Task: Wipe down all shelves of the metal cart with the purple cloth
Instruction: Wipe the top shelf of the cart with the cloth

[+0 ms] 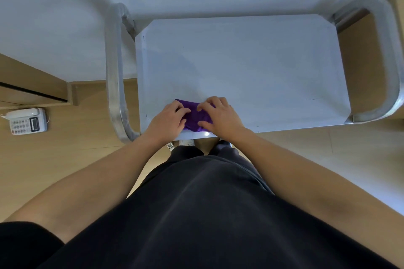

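Pale wooden floor (65, 142) | top shelf (240, 67) of grey metal cart (113, 72) | our left hand (168, 119) and right hand (220, 117) curl fingers onto crumpled purple cloth (195, 120) at near edge

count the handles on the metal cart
2. The left handle loops off the left end of the metal cart; the right handle loops off its right end. Nothing seems to hide a third.
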A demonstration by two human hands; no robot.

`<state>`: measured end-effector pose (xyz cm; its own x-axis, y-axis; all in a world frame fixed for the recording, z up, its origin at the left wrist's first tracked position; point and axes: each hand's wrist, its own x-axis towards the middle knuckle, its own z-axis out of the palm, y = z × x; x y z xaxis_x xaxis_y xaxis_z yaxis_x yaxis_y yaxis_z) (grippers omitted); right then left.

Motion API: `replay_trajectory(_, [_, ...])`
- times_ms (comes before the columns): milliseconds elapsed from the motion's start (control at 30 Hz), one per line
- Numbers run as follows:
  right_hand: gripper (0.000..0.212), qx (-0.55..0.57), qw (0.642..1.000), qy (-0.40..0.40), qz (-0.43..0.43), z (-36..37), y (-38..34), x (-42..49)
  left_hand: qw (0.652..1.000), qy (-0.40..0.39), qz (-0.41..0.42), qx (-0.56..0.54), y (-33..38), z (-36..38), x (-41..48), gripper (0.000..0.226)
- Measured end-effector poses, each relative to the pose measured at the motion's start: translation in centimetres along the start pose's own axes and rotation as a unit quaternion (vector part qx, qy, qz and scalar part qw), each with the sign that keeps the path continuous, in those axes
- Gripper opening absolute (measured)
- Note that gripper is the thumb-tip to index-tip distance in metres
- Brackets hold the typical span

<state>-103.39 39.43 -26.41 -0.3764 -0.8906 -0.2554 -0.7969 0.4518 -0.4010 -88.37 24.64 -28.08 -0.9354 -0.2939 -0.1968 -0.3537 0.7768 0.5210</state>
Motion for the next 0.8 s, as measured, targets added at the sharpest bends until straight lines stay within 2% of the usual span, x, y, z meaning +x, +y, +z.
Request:
replay_trajectory(67, [0.042,-0.024,0.999,-0.033,0.027,0.4,-0.4,0.1,1.000,0.000,-0.023,0.016,0.2,0.1,0.0,0.034])
replay_trajectory(233, [0.047,-0.042,0.992,-0.009,0.122,0.5,-3.7,1.0,0.995,0.043,-0.087,-0.017,0.6,0.3,-0.9,0.031])
replay_trajectory(333, [0.063,-0.047,0.984,-0.056,0.159,1.3,-5.1,1.2,0.989,0.063,-0.134,-0.030,0.1,0.1,-2.2,0.026])
replay_trajectory(400, [0.065,-0.056,0.979,-0.074,0.181,1.7,-5.8,1.3,0.987,0.057,-0.148,-0.027,-0.1,0.1,-3.0,0.024])
replay_trajectory(567, [0.055,-0.080,0.984,-0.075,0.143,1.9,-6.2,1.3,0.987,0.059,-0.148,-0.018,0.2,0.5,-4.9,0.022])
replay_trajectory(667, [0.047,-0.013,0.988,-0.075,0.131,1.7,-5.1,0.2,0.987,0.073,-0.141,-0.011,1.0,0.9,-5.8,0.020])
replay_trajectory(800, [0.046,0.115,0.985,-0.045,0.122,1.4,-3.7,-3.4,0.989,0.091,-0.117,-0.001,2.7,2.0,-7.6,0.016])
